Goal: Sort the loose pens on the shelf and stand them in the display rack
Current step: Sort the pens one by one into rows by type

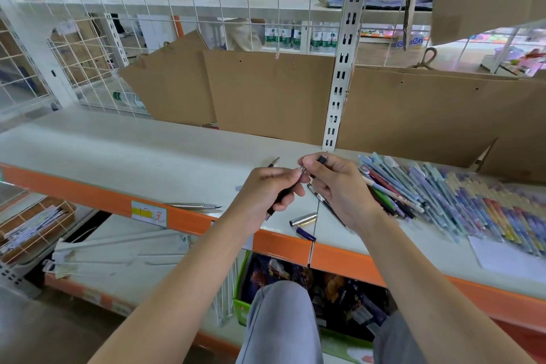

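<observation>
Near shelf edge: silver cap [303, 219] and purple cap [305, 234] lie loose. Above them, left hand [267, 189] grips dark pen barrel [280, 201], long axis running near-left to far-right, tip end toward right hand [334, 183]. Right hand fingers pinch dark cap [322, 160], just beyond barrel tip. Sorted pens [443, 198] fanned right. Display rack not identifiable.

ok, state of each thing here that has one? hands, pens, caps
left hand: grips a dark pen body
dark pen body: held, uncapped, silver end up
right hand: pinches a dark cap
dark cap: off the pen, held
silver fountain pen: uncapped, lying at shelf edge
silver cap: loose, lying on shelf
purple cap: loose, at shelf edge
patterned pens: lying in a row, capped
</observation>
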